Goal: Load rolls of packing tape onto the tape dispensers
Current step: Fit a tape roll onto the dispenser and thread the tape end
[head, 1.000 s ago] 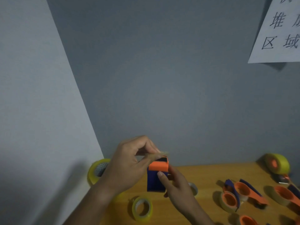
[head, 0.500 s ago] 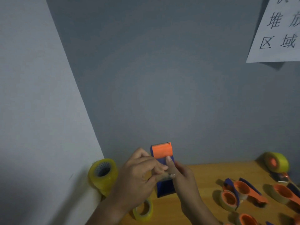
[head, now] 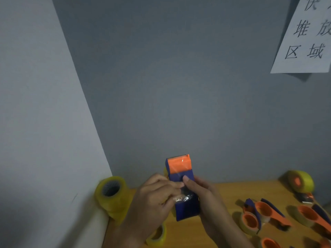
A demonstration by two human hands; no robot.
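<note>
A blue and orange tape dispenser (head: pixel 180 176) stands upright above the wooden table (head: pixel 227 192), orange cutter end up. My right hand (head: pixel 206 199) grips its blue body from the right, thumb on the front. My left hand (head: pixel 157 196) pinches the clear tape end against the dispenser's front. The tape runs up over the orange flap. A thick yellow tape roll (head: pixel 112 194) lies in the left corner, and a thin roll (head: pixel 157 236) shows under my left wrist.
Several loaded blue and orange dispensers (head: pixel 258 215) lie on the right of the table. A big yellow roll on an orange hub (head: pixel 299 183) sits at the back right. A paper sign (head: pixel 308 36) hangs on the grey wall.
The dispenser rose and turned upright. My left hand dropped from above the orange flap to the blue front, pulling the tape end down over it.
</note>
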